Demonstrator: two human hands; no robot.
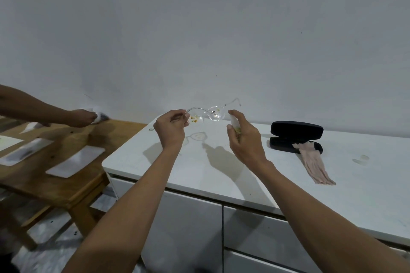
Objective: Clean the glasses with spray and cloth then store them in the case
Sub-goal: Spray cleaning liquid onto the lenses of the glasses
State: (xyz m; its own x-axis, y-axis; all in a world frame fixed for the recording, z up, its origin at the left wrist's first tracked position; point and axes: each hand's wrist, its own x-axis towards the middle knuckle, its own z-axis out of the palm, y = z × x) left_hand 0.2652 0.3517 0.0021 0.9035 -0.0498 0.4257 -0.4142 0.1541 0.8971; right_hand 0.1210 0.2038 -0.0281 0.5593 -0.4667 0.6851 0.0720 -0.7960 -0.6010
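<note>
My left hand (pixel 172 127) pinches one temple of clear-framed glasses (pixel 216 114) and holds them in the air above the white cabinet top (pixel 199 162). Orange-yellow specks dot the lenses. My right hand (pixel 243 134) is wrapped around a small white spray bottle (pixel 234 122), its top close to the right lens. A black glasses case (pixel 296 132) lies open at the right. A pale pink cloth (pixel 315 166) trails from the case onto the cabinet top.
A wooden table (pixel 66 139) with several white mats stands to the left, lower than the cabinet. Another person's hand (pixel 83 117) holds something white over its far edge. A grey wall rises behind. Faint wet marks show on the cabinet top.
</note>
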